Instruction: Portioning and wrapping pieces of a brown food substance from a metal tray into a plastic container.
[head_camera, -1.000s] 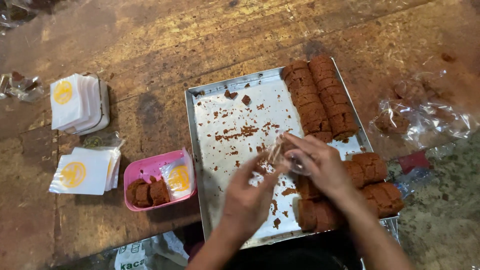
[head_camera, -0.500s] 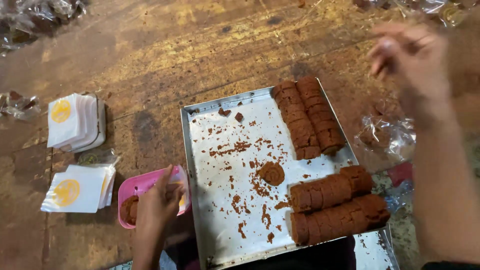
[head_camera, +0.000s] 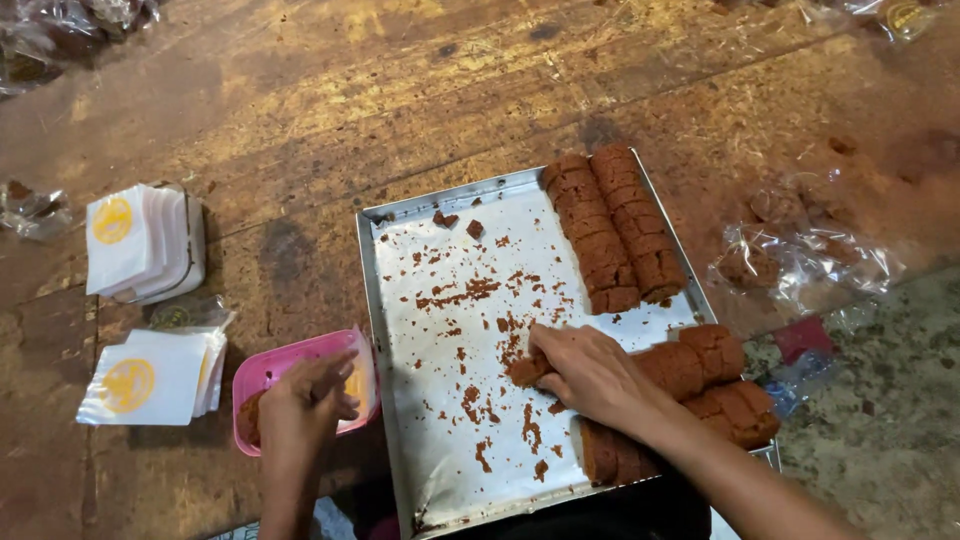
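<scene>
Crumbly brown slice (head_camera: 525, 370) pinched in right hand (head_camera: 590, 375) — left hand (head_camera: 300, 410) curled inside pink tub (head_camera: 262, 368).

tub (head_camera: 262, 372) left of tray (head_camera: 400, 330), paper stacks (head_camera: 150, 375) further left, sliced rolls (head_camera: 610, 225) on tray's right

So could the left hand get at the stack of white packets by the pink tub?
Probably yes: the left hand is at the pink tub, and the white packets lie just beside it with nothing between.
</scene>
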